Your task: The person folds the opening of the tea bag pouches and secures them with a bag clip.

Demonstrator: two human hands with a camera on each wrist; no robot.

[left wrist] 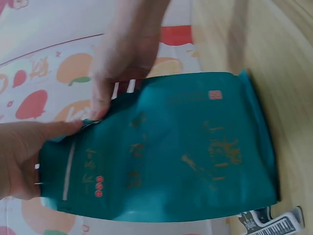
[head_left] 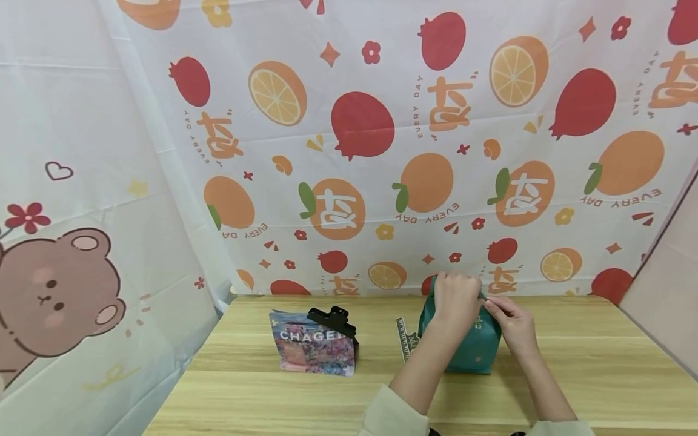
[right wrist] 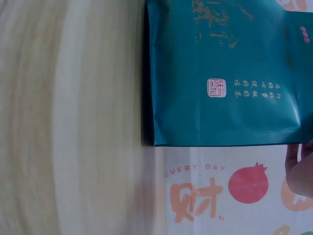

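Observation:
A teal pouch bag (head_left: pixel 474 348) with gold print stands upright on the table. My left hand (head_left: pixel 458 297) grips its top edge from above; in the left wrist view this hand (left wrist: pixel 17 156) has its thumb along the front of the bag (left wrist: pixel 161 152). With thumb and fingers, my right hand (head_left: pixel 512 324) pinches the top right side of the bag. Part of the right hand (right wrist: pixel 301 169) shows at the edge of the right wrist view, beside the bag (right wrist: pixel 225 73). Left of the bag lies a clip with a ruler-like pattern (head_left: pixel 403 339), partly hidden by the left arm.
To the left stands a colourful printed bag (head_left: pixel 316 351) lettered "CHAGEE", with a black clip (head_left: pixel 332 321) across its top right corner. A fruit-printed curtain (head_left: pixel 360 181) hangs behind the wooden table (head_left: pixel 245 387).

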